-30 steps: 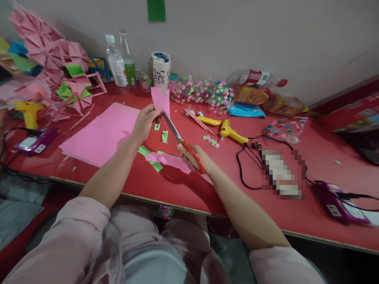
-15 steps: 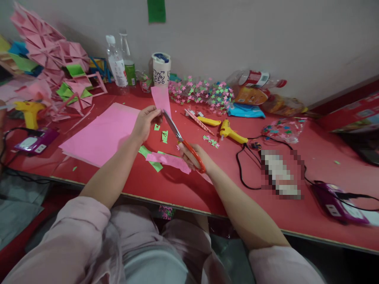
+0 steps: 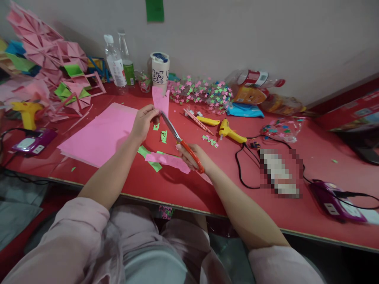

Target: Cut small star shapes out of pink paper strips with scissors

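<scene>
No lettering is legible, even on the cup [image 3: 160, 74]

A left hand [image 3: 145, 121] pinches a pink paper strip [image 3: 160, 101] above a red table [image 3: 124, 177] as the right hand [image 3: 191, 157] holds orange-handled scissors [image 3: 177, 137], blade tips at the strip's lower end.

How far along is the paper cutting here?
Seemingly done: small stars and green scraps lie on the table. In hand: the left hand holds a pink strip, and the right hand holds scissors at its lower end. Probably left: that strip and perhaps the large pink sheets, lying flat.
</scene>
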A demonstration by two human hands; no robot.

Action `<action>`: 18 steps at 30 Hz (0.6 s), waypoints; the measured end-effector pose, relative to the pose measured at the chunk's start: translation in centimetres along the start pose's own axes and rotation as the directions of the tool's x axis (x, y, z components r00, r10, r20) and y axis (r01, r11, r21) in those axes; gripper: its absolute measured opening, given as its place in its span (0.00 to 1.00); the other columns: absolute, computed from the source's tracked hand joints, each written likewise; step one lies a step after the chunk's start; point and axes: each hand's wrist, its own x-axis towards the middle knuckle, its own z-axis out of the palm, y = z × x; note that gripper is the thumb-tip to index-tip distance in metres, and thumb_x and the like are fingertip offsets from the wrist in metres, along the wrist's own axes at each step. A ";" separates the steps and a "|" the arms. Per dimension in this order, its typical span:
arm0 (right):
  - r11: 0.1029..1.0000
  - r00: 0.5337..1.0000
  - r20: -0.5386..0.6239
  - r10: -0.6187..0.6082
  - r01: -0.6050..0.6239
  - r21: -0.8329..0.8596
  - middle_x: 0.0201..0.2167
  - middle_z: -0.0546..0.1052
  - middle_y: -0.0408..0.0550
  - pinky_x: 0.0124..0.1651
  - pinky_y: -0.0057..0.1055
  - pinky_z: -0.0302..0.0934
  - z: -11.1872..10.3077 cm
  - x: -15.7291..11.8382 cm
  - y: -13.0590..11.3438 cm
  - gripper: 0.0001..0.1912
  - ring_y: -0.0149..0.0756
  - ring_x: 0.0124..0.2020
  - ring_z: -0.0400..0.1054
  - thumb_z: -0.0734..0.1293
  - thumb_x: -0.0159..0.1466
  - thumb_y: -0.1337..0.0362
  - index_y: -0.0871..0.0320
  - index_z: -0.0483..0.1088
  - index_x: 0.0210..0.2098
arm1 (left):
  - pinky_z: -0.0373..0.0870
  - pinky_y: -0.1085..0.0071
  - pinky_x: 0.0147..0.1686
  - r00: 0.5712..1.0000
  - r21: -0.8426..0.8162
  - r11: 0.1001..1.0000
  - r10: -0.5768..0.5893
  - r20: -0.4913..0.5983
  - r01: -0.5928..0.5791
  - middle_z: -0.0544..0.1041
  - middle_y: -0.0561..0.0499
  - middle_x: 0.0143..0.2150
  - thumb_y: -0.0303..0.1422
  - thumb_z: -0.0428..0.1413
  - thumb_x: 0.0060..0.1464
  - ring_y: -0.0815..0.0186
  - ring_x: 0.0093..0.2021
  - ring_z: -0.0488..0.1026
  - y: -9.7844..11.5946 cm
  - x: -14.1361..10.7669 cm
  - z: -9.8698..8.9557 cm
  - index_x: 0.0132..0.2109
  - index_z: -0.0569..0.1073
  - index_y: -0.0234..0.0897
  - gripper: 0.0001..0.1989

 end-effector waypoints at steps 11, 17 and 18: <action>0.999 0.999 0.005 0.036 -0.036 0.039 0.08 0.55 0.33 0.09 0.22 0.46 -0.1 0.1 0.0 0.20 0.23 0.07 0.48 0.63 0.61 0.49 0.56 0.56 0.23 | 0.59 0.81 0.20 1.000 -0.012 1.000 0.009 0.005 -0.009 0.65 0.58 0.17 0.25 0.51 0.49 0.79 0.18 0.63 0.0 0.2 0.0 0.22 0.66 0.35 0.10; 0.998 0.999 0.012 0.034 -0.035 0.056 0.08 0.54 0.32 0.10 0.22 0.44 -0.1 0.0 -0.1 0.22 0.22 0.07 0.48 0.65 0.59 0.46 0.56 0.56 0.23 | 0.59 0.80 0.20 1.000 -0.002 1.000 0.006 0.009 -0.006 0.65 0.58 0.17 0.25 0.51 0.49 0.79 0.18 0.63 0.0 0.1 0.0 0.22 0.66 0.35 0.09; 0.997 0.999 0.014 0.039 -0.039 0.061 0.07 0.54 0.32 0.10 0.22 0.44 -0.1 0.0 -0.2 0.22 0.22 0.07 0.48 0.65 0.59 0.46 0.56 0.56 0.23 | 0.59 0.80 0.20 1.000 -0.001 1.000 0.005 0.010 -0.005 0.65 0.58 0.17 0.25 0.51 0.49 0.79 0.18 0.63 0.0 0.1 0.0 0.21 0.66 0.35 0.09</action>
